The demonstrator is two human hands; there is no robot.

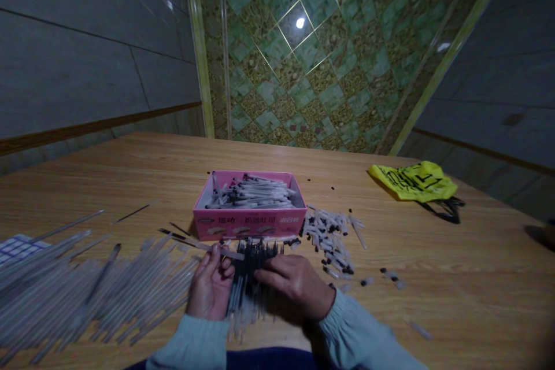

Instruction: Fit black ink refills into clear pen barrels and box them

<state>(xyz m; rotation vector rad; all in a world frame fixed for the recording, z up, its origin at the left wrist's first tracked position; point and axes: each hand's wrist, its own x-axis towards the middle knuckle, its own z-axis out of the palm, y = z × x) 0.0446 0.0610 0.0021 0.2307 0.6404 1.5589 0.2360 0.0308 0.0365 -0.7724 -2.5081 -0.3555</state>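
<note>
My left hand (211,286) is closed around a slim clear pen barrel (234,254), pinched between thumb and fingers, with a dark end pointing left. My right hand (299,282) rests at a pile of thin black-filled pen refills (249,269), its fingers bent together at the refills; whatever sits between the fingertips is hidden. Just beyond both hands stands a pink box (251,232) holding many pens with dark ends. Small clear pen caps (329,237) with black parts lie heaped to the right of the box.
Many long clear tubes (143,283) spread over the table's left side, near a blue-and-white checked cloth (19,248). At the back right of the wooden table (455,260) lies a yellow bag (414,182) with black print and straps. Several loose caps are scattered on the right.
</note>
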